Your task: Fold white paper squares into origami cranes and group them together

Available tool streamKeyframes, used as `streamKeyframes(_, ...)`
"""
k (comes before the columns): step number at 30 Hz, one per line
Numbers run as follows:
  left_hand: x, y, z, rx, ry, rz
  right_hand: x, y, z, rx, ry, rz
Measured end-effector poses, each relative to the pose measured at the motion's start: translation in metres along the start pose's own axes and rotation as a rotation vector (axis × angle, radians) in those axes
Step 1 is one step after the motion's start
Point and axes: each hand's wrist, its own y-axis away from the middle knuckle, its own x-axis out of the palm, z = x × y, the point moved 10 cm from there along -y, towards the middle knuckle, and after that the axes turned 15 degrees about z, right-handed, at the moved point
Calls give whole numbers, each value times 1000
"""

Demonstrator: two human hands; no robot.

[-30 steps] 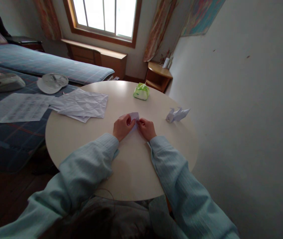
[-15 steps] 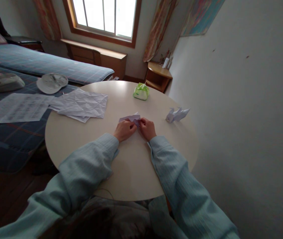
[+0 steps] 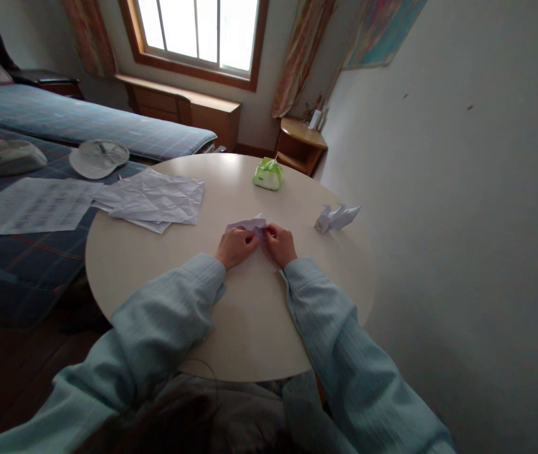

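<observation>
Light comes in through a big window (image 3: 197, 31), with orange curtains (image 3: 303, 53) on both sides of it. Under the window we see a wooden desk (image 3: 216, 115), and a small wooden stand (image 3: 303, 131) is in the corner. We are at a round, pale table (image 3: 250, 328) close to a white wall (image 3: 462, 214). The folded paper (image 3: 247, 224) is near the middle of the table, in front of us, at our two hands. Our left hand (image 3: 239, 247) is curled up and holds it. Our right hand (image 3: 280, 244) pinches it too, by the end on the right side. Both grips are narrow, and our hands are very near each other. Part of the paper sticks out past our left knuckles, but our hands hide the rest, so we cannot tell its whole shape. On the right side of the table stands a paper shape (image 3: 338, 219) with pointy bits, apart from our hands. Near the far edge we see a green pack (image 3: 269, 174). On the left, crinkly sheets (image 3: 159, 197) lie at the table's edge. Next to them, some printed pages (image 3: 51, 205) lie on a blue checked mattress (image 3: 36, 271), and a pale cap (image 3: 99, 159) rests there as well.
</observation>
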Motion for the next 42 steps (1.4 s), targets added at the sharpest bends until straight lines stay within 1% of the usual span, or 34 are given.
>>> streamKeyframes(4, 3, -1, 0, 13, 15, 18, 0, 0, 0, -8, -9, -3)
streamKeyframes(12, -1, 1, 1, -5, 55, 10, -2, 1, 2, -6, 3, -21)
streamKeyframes(19, 0, 1, -5, 51, -3, -9, -1, 1, 0, -4, 9, -18)
streamKeyframes(22, 2, 0, -3, 50, 18, -5, 0, 0, -1, -13, 8, -16)
streamKeyframes(24, 1, 0, -1, 44, 33, -23, 0, -1, -1, -16, 7, -14)
streamKeyframes(27, -7, 1, 2, 49, 41, -115, -1, 0, -1, 7, 22, -17)
streamKeyframes(29, -18, 4, 6, 28, 58, -237, -3, 1, -2, 38, 45, -28)
streamKeyframes(32, -35, 13, 20, -48, 109, -445, -6, 2, -6, 88, 71, -45)
streamKeyframes(33, -37, 15, 24, -70, 127, -491, -7, 3, -8, 101, 74, -50)
streamKeyframes(34, -37, 15, 28, -85, 143, -514, -8, 3, -9, 112, 73, -58)
streamKeyframes(35, -36, 13, 31, -91, 157, -510, -9, 3, -10, 118, 69, -67)
streamKeyframes(37, -29, 7, 36, -94, 191, -447, -11, 4, -12, 125, 57, -89)
streamKeyframes(39, -19, 1, 40, -121, 228, -343, -12, 4, -13, 122, 45, -107)
streamKeyframes(42, -7, -3, 47, -212, 261, -181, -11, 3, -13, 95, 31, -117)
